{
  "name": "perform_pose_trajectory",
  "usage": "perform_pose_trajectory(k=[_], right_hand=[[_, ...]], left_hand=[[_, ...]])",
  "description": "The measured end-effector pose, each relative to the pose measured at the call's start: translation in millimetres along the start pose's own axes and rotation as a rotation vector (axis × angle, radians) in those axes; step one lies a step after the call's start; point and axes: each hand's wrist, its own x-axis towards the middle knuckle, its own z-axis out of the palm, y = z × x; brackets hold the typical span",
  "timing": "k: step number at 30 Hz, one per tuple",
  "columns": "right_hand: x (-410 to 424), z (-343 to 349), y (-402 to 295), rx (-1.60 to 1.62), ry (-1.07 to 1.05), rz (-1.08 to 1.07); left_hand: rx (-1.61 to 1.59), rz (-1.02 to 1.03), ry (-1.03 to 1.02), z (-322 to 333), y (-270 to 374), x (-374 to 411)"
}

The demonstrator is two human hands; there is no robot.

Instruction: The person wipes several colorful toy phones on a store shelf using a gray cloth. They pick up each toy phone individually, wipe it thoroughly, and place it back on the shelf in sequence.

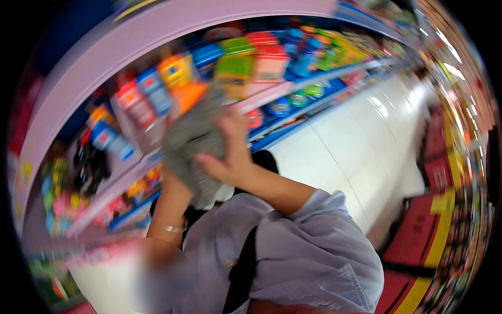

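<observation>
A grey cloth [196,147], blurred by motion, hangs bunched in front of my body at shelf height. My right hand [231,147] grips its right side, thumb on the near face and fingers curled round the upper edge. From the lower left, my left wrist [174,186] runs up under the cloth, which hides the left hand itself. A band circles the left forearm. Just above the cloth shows an orange thing [190,96], partly covered; whether a hand holds it cannot be told.
Behind the cloth, a pink shelf [270,92] holds a red-and-pink box [270,64], a green box [235,70] and blue toys [310,57]. Bottles or packs [135,102] stand further left. Below are balls [298,98] on a blue shelf. White floor tiles [333,157] and red cartons [411,231] lie right.
</observation>
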Motion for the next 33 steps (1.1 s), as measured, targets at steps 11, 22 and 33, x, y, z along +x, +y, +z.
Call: perform_pose_trajectory(k=[11,22,33], right_hand=[[21,2,-4,0.13,0.021,0.134],[35,9,17,0.978,0.192,0.496],[41,2,0,0.956,0.026,0.549]], left_hand=[[-0.106,-0.366,0.065,9,17,-8],[-0.081,-0.07,0.214,25,49,-26],[-0.665,-0.322,0.348,15,25,-30]])
